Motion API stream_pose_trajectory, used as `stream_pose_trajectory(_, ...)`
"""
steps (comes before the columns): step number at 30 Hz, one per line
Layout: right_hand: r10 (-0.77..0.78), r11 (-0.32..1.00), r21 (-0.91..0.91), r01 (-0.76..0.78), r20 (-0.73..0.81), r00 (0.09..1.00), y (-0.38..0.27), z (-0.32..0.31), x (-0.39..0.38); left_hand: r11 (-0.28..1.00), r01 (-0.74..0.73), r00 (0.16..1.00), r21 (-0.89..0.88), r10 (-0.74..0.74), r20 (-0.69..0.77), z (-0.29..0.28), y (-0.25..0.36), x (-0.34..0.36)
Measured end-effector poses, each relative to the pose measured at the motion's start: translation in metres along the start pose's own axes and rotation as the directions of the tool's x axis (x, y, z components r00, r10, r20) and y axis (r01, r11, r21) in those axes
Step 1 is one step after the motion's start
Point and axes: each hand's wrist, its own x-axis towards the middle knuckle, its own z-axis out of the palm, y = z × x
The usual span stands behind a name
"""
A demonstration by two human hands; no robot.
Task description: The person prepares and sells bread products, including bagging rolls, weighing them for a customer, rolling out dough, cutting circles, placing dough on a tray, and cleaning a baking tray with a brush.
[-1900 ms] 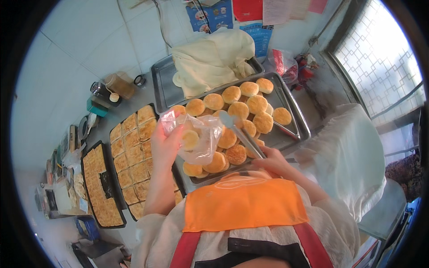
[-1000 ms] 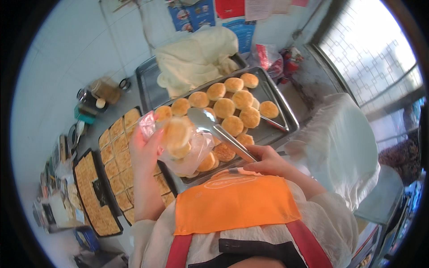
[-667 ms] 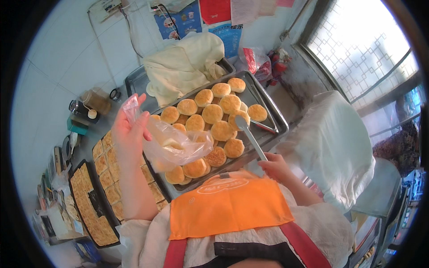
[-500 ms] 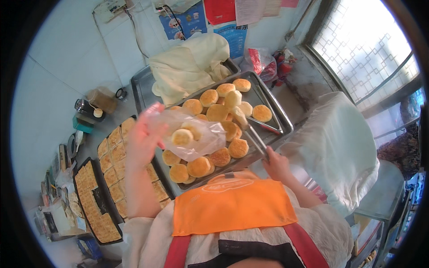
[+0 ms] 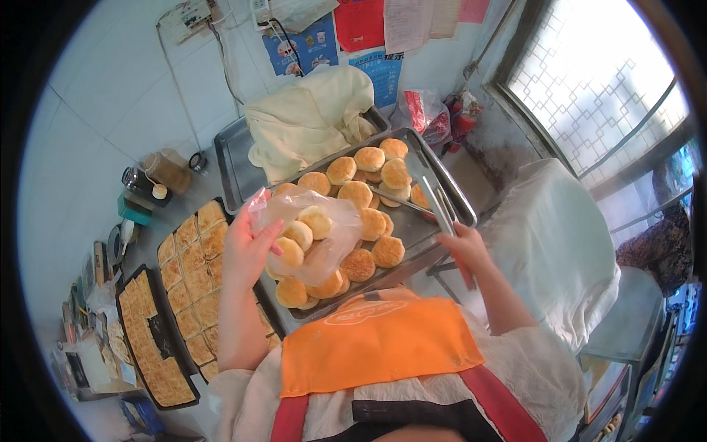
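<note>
The clear bag (image 5: 342,237) I saw was crinkled, three pale golden buns (image 5: 298,235) showing inside. Pinched in the left hand (image 5: 252,244), it hung over the metal tray (image 5: 418,237); the right hand (image 5: 466,247), well apart, gripped tongs (image 5: 445,209).

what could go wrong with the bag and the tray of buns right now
The left hand holds the plastic bag by one side, so the buns inside might slide out if it sags. The metal tongs in the right hand reach over the tray and could knock the piled buns. Those close to its near rim might roll off if bumped.
</note>
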Motion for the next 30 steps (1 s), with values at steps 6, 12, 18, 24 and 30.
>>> stream_pose_trajectory(6, -0.082, 0.942, 0.335, 0.028, 0.149, 0.985, 0.019, 0.009, 0.052, 1.0, 0.02, 0.999, -0.023, -0.019, 0.035, 0.003, 0.002, -0.002)
stream_pose_trajectory(12, -0.225, 0.939, 0.32, 0.122, 0.309, 0.924, -0.031, 0.043, -0.021, 0.999, 0.03, 0.999, -0.037, -0.031, -0.034, -0.003, -0.005, 0.001)
stream_pose_trajectory(18, -0.099, 0.984, 0.164, 0.067, 0.195, 0.976, -0.022, 0.005, -0.035, 0.995, 0.063, 0.995, -0.081, -0.069, -0.071, -0.011, -0.006, -0.004)
stream_pose_trajectory(24, 0.239, 0.969, 0.025, -0.245, 0.149, 0.959, 0.026, -0.058, -0.005, 0.997, 0.023, 0.998, -0.072, -0.027, -0.055, -0.002, -0.004, -0.014)
stream_pose_trajectory(30, 0.068, 0.99, 0.111, -0.082, 0.127, 0.99, 0.041, -0.024, 0.022, 0.996, 0.014, 0.999, -0.087, -0.018, -0.043, 0.006, 0.008, -0.017)
